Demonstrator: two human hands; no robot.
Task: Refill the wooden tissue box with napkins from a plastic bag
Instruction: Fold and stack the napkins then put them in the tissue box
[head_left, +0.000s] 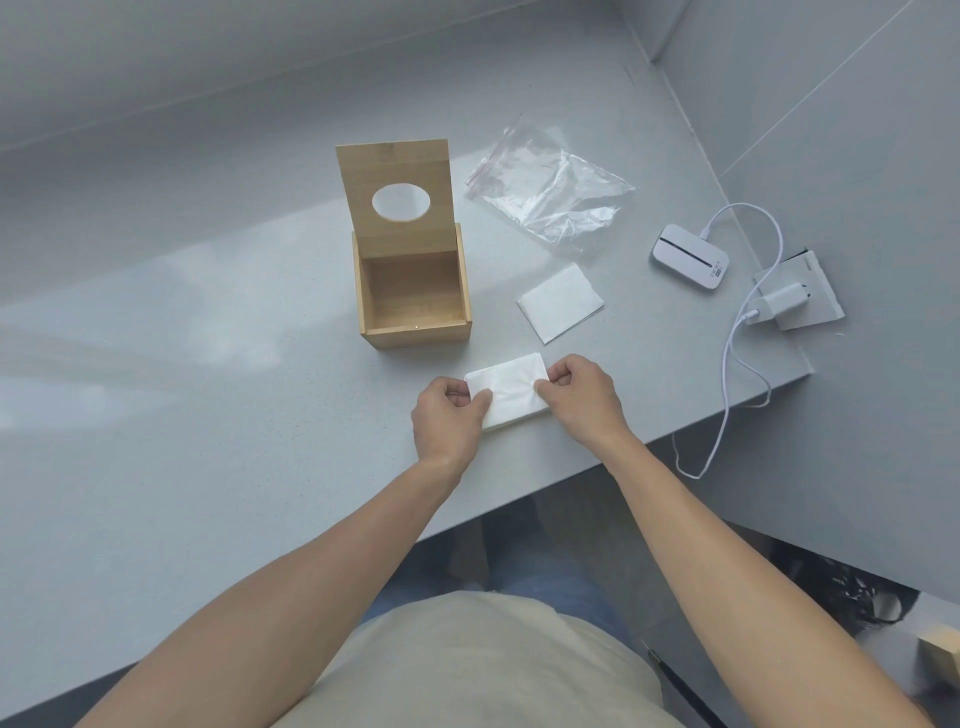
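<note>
A wooden tissue box (415, 332) stands on the grey counter with its lid (397, 176) hinged up; the lid has an oval hole. Nothing shows inside the box. A clear plastic bag (550, 192) lies flat to its right, looking empty. A folded white napkin (561, 303) lies in front of the bag. Nearer to me, a second folded napkin (511, 392) rests on the counter, pinched at its left end by my left hand (449, 421) and at its right end by my right hand (579, 397).
A white pocket device (688, 256) with a white cable (737, 358) lies at the right, beside a charger plugged into a socket plate (802, 296). The counter edge (571, 475) runs diagonally just behind my wrists. A wall rises at the right.
</note>
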